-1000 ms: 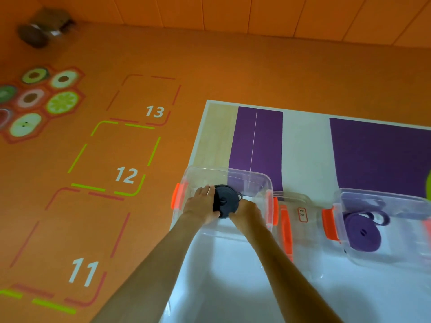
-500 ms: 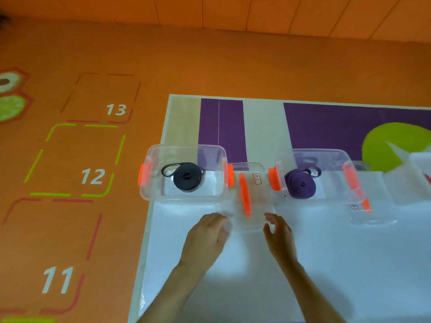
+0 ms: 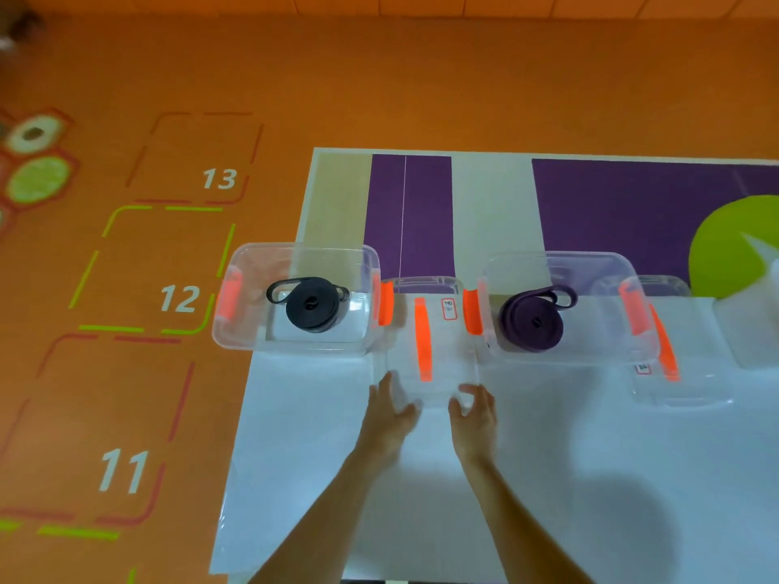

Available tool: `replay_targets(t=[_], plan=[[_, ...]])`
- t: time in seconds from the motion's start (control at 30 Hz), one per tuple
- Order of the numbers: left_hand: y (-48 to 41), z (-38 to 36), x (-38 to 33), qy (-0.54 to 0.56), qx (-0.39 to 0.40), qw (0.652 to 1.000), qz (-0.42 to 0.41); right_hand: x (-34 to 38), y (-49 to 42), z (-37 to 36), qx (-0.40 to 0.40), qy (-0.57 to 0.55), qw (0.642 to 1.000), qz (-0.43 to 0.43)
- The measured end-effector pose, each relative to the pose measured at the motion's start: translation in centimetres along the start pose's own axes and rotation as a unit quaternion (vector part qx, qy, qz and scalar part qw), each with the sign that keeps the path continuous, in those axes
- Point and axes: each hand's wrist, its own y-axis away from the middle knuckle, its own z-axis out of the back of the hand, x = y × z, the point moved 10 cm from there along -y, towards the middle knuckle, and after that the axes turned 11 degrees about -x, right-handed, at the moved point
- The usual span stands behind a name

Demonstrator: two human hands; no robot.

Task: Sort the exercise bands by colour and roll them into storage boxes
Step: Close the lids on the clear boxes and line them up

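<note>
Though the lid label is illegible, floor numbers read 11, 12, 13

I am finding the near counter lying open for passage. Ahead, the left box, flat lid and right box are forming one unbroken row; both boxes are standing open from above.

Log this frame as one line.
black band: left box | purple band: right box | left hand, right hand: on lid edge, grip unclear
</note>
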Motion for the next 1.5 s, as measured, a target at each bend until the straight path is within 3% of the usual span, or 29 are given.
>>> replay_targets(t=[0.1,0.23,0.4,0.57,0.67,0.77,0.83,0.9,0.97,1.03,1.2,1.4,1.5], plan=[[0.1,1.2,0.4,0.035,-0.090,0.994,0.045,-1.2,-1.3,1.2,-0.047,-0.060,0.996,-0.050],[0.8,3.6,1.6,0.058,-0.179,0.980,0.071,-3.9,-2.4,1.1,-0.017,-0.067,0.991,-0.111],[2.2,5.4,3.4,0.069,-0.184,0.978,0.069,-5.7,-0.6,2.6,0.073,-0.144,0.976,-0.147],[4.1,6.6,5.6,0.034,-0.096,0.990,0.101,-4.5,3.4,6.8,0.161,-0.255,0.931,-0.204],[5.3,7.7,3.9,-0.067,-0.057,0.995,0.045,-3.1,4.3,9.6,0.173,-0.263,0.933,-0.176],[6.9,9.6,-0.7,-0.082,-0.088,0.989,-0.086,-0.9,4.8,12.4,0.191,-0.261,0.937,-0.133],[8.8,10.2,-5.2,-0.137,-0.079,0.957,-0.243,1.3,5.0,14.1,0.201,-0.256,0.941,-0.093],[10.9,8.8,-8.4,-0.232,-0.003,0.897,-0.376,3.4,4.9,15.3,0.209,-0.261,0.940,-0.063],[12.6,7.0,-10.2,-0.305,0.067,0.828,-0.466,5.5,4.6,15.9,0.218,-0.273,0.936,-0.052],[13.5,6.5,-11.6,-0.339,0.071,0.783,-0.517,7.7,4.4,15.8,0.236,-0.275,0.931,-0.038],[14.1,9.4,-14.3,-0.377,0.020,0.732,-0.566,13.5,4.5,14.1,0.292,-0.246,0.924,0.030],[14.1,15.1,-15.0,-0.454,-0.042,0.684,-0.569,19.3,5.1,9.7,0.283,-0.248,0.926,0.034],[11.5,18.2,-14.9,-0.481,-0.059,0.686,-0.542,22.2,5.5,6.4,0.271,-0.267,0.924,0.033]])
